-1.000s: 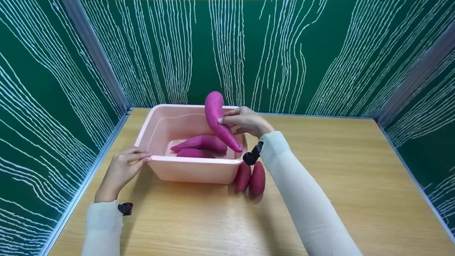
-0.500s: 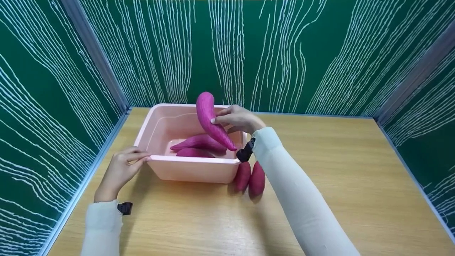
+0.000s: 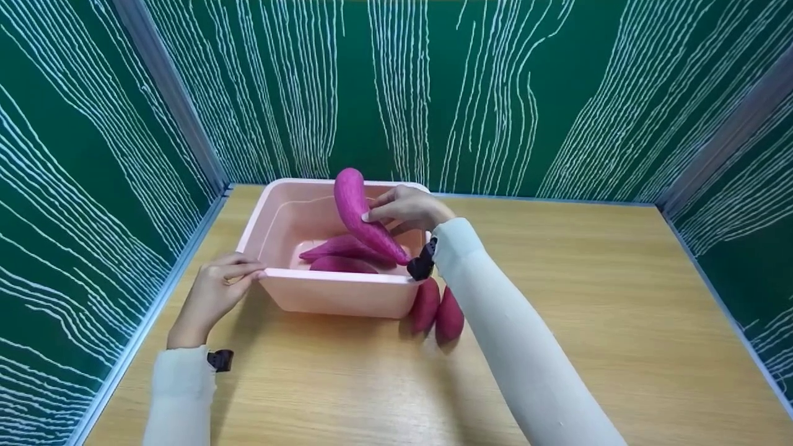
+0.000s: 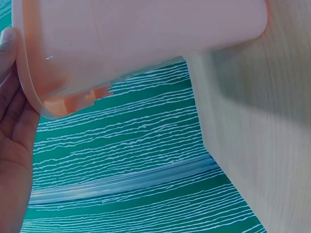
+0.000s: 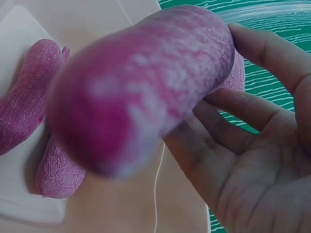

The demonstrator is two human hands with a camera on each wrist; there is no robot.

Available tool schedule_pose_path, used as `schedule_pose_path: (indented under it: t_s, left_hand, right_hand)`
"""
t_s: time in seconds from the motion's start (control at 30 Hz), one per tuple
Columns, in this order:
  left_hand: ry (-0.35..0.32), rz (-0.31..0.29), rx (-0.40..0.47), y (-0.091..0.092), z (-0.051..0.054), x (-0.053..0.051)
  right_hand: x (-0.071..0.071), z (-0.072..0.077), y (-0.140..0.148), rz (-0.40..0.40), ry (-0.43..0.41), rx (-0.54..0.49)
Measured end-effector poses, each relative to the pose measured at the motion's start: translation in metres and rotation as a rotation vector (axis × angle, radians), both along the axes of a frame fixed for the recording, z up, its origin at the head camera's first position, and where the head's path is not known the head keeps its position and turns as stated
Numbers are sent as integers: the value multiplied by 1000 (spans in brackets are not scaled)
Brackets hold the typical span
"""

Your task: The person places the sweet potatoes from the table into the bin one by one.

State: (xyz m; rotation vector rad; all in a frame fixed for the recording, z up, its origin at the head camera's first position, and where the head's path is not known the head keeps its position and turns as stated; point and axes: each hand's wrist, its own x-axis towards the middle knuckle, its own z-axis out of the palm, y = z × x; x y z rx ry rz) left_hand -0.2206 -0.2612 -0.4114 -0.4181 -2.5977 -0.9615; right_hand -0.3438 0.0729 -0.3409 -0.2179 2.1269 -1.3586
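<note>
Sweet potato (image 3: 358, 224), tilted, between right thumb (image 5: 267, 51) and opposing fingers (image 5: 200, 155)

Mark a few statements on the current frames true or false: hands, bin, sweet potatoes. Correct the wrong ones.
1. The right hand holds a curved sweet potato. True.
2. The left hand lies flat, away from everything. False: it pinches the near-left corner of the pink bin.
3. Two loose sweet potatoes are on the table, to the right of the bin's front. True.
4. Nothing lies inside the bin. False: two inner sweet potatoes lie in it.
5. Black devices are worn at both wrists. True.
</note>
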Motion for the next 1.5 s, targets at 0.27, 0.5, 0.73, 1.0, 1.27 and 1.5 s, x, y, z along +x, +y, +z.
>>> schedule_pose_path:
  t_s: [0.27,0.5,0.73,1.0,1.27,1.5]
  left_hand:
    - [-31,4,5,1,0,1]
    - [8,0,4,0,-1,0]
    - [26,0,-2,1,0,0]
    - [-22,10,9,1,0,0]
    - [-24,11,6,1,0,-1]
    - [31,-2,-2,0,-2,-1]
  right_hand:
    - [-1,-4,-3,22,-13,18]
    - [0,-5,-3,12,10,3]
    - [1,-3,0,-16,3,-23]
    - [2,-6,3,-60,5,-34]
    - [1,-6,5,-63,8,-36]
    - [3,-4,10,-72,11,-55]
